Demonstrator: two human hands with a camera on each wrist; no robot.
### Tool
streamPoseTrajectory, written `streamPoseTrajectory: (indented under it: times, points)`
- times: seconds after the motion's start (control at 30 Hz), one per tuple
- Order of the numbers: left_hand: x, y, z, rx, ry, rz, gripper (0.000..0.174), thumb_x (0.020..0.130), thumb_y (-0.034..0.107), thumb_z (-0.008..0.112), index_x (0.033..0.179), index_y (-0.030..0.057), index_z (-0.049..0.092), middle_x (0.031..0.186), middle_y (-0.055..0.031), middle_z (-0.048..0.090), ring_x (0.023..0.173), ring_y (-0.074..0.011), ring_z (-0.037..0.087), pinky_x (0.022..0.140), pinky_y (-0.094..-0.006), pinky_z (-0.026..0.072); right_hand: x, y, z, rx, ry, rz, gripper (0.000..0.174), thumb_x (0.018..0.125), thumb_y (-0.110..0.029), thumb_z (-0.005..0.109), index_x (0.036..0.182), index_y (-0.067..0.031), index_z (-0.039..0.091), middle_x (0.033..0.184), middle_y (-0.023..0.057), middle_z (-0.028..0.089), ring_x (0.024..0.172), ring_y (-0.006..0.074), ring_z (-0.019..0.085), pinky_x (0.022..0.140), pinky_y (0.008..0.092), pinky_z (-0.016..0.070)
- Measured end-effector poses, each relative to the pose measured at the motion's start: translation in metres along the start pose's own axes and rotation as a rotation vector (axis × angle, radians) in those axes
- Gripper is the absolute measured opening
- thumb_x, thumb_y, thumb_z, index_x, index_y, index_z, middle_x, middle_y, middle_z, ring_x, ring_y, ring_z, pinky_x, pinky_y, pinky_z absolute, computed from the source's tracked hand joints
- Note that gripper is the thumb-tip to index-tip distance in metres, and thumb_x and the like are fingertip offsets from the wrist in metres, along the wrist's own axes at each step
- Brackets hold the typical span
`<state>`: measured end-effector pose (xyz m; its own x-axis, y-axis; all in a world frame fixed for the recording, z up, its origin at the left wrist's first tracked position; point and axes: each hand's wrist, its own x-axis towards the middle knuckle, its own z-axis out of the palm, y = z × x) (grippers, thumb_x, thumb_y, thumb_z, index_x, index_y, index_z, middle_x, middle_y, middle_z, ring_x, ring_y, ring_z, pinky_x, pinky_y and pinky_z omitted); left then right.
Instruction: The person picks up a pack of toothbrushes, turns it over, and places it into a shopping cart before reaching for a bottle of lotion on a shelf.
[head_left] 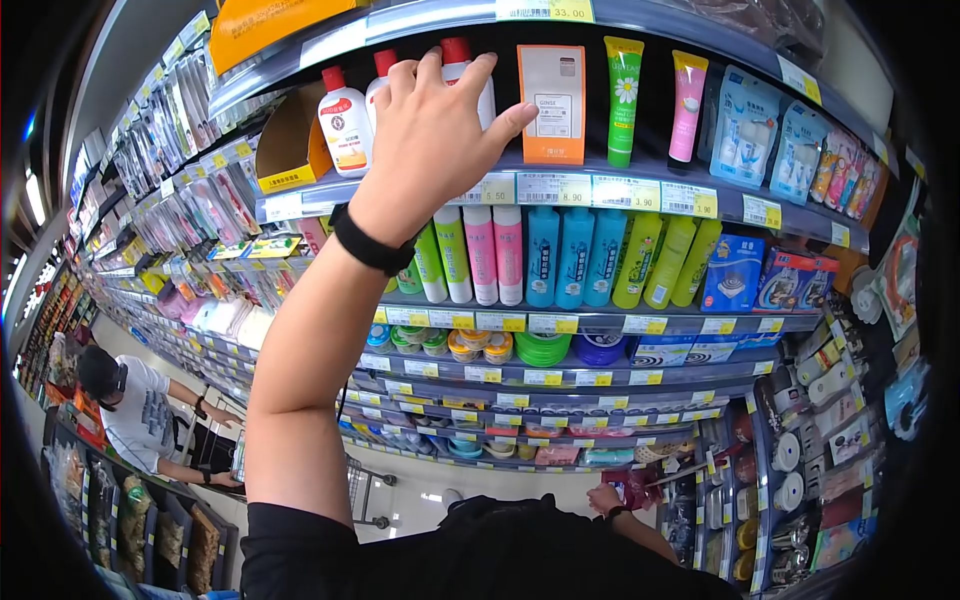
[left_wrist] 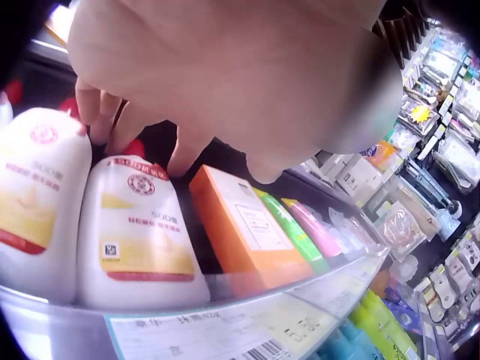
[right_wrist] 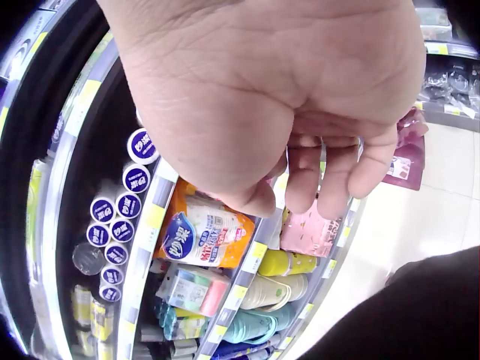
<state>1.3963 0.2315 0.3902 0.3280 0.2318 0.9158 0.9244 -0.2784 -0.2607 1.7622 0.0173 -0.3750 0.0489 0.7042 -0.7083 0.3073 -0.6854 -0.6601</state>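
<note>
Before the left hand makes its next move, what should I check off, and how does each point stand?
1. Left hand at the white, red-capped bottles: ok, fingers reach over their tops.
2. Bottles standing on the shelf: ok.
3. Thumb closed on a bottle: not ok, it points away toward the orange-and-white box.
4. Fingertips firmly on one cap: cannot tell, the hand hides the contact.
5. Orange-and-white box standing beside the bottles: ok.
6. Right hand free to help: ok, probably; its fingers curl loosely and nothing shows in them.
</note>
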Motion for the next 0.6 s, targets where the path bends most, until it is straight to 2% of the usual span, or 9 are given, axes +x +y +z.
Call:
streamPoseTrajectory:
  times: [0.07,0.2,0.3,0.43,0.57,0.6]
  points:
    - [0.002,0.001,0.007,0.042,-0.115,-0.054,0.055,0.089,0.053,0.058,0.127,0.0139,0.062,0.121,-0.0266,0.058,0.114,-0.0409,0.051,0.098,-0.0523,0.0356,-0.001,-0.003,0.001,0.016,0.021,0.004,0.02,0.08,-0.017,0.066,0.089,-0.0004,0.059,0.071,0.0078,0.062,0.059,0.0181,0.063,0.049,0.0306,0.0492]
    - [0.007,0.0,0.012,0.038,-0.082,-0.039,0.05,0.089,0.048,0.059,0.124,0.0123,0.063,0.114,-0.0245,0.06,0.11,-0.039,0.054,0.096,-0.0523,0.0351,-0.01,-0.004,0.005,0.041,0.049,-0.001,0.021,0.08,-0.018,0.065,0.089,-0.0004,0.059,0.071,0.0079,0.063,0.06,0.018,0.064,0.049,0.0303,0.0491]
    - [0.008,-0.002,0.016,0.062,-0.053,-0.038,0.049,0.087,0.042,0.061,0.121,0.0076,0.062,0.109,-0.0241,0.06,0.102,-0.0357,0.061,0.093,-0.05,0.0357,-0.015,0.005,0.007,0.044,0.063,-0.003,0.021,0.081,-0.018,0.065,0.089,-0.0003,0.059,0.072,0.0084,0.064,0.061,0.0182,0.064,0.049,0.0303,0.0491]
    - [0.011,-0.004,0.021,0.088,-0.04,-0.032,0.05,0.084,0.039,0.063,0.121,0.0066,0.061,0.108,-0.0251,0.06,0.1,-0.037,0.063,0.092,-0.0508,0.0364,-0.002,0.029,0.002,0.039,0.024,0.048,0.021,0.081,-0.017,0.066,0.09,0.0001,0.059,0.073,0.0091,0.064,0.061,0.0187,0.065,0.049,0.0304,0.0489]
    - [0.016,-0.009,0.028,0.069,-0.031,-0.032,0.053,0.077,0.033,0.064,0.12,0.0028,0.06,0.105,-0.0274,0.06,0.096,-0.0389,0.064,0.086,-0.0491,0.0442,-0.017,0.012,0.0,0.034,0.068,0.056,0.021,0.081,-0.016,0.066,0.09,0.0004,0.059,0.071,0.0085,0.063,0.06,0.0186,0.064,0.049,0.0301,0.0487]
    - [0.016,-0.009,0.029,0.05,-0.012,-0.026,0.054,0.075,0.032,0.064,0.119,0.0015,0.06,0.104,-0.0281,0.059,0.095,-0.0397,0.064,0.084,-0.048,0.047,-0.022,0.007,0.001,0.066,0.075,0.036,0.016,0.082,-0.016,0.066,0.083,-0.0026,0.057,0.069,0.0072,0.061,0.057,0.0178,0.061,0.046,0.0298,0.0458]
